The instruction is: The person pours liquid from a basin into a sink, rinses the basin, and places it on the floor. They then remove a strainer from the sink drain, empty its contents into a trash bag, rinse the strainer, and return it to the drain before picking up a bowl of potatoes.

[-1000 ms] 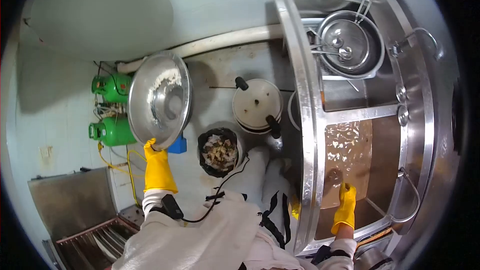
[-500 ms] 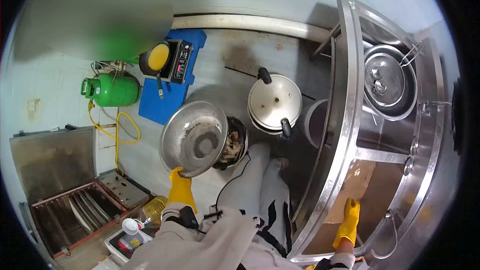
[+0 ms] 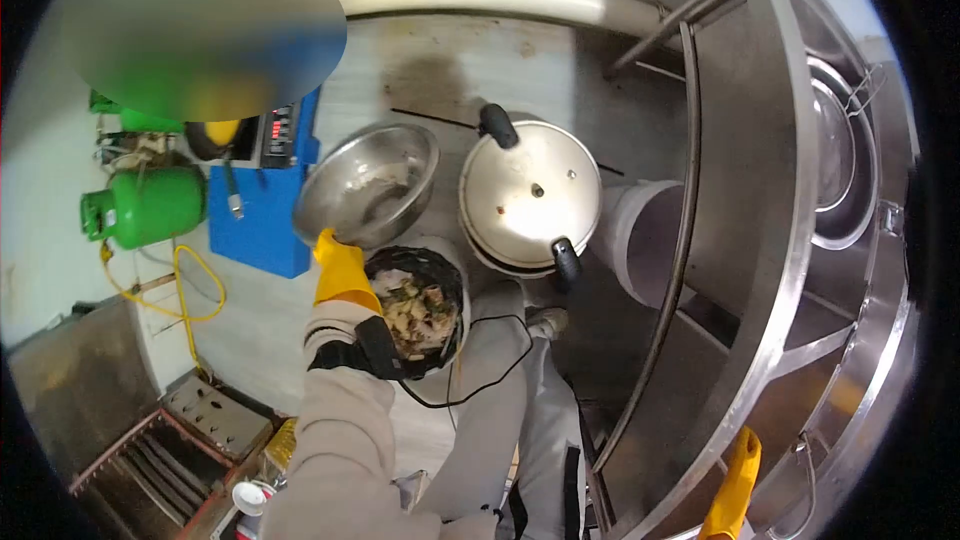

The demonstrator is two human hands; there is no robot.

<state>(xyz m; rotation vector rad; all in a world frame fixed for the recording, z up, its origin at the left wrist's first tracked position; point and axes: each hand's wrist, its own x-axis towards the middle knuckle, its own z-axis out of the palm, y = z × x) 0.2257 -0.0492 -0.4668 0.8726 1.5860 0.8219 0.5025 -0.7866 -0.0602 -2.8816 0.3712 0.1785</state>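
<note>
My left hand (image 3: 342, 268), in a yellow rubber glove, grips the near rim of a wide metal basin (image 3: 375, 180). The basin tilts with its inside facing me, showing grey wet-looking marks. Just below it and to the right stands a bin lined with a black bag (image 3: 452, 285), full of food scraps (image 3: 415, 312). My left forearm passes close beside this bin. Far to the right, my right hand (image 3: 735, 485), also in a yellow glove, is over the near end of the steel sink (image 3: 790, 340). Its finger position is unclear.
A large lidded pressure cooker (image 3: 535, 190) stands on the floor, beside a white bucket (image 3: 645, 240). Back left are a green gas cylinder (image 3: 155, 205), a yellow hose (image 3: 180, 285), a blue board (image 3: 260, 225) and a pan (image 3: 210, 140) on a cooker.
The basin has moved away from over the scrap bin, up and left, exposing more of the scraps. My left arm reaches further forward. The view has shifted, and my right hand sits lower in it.
</note>
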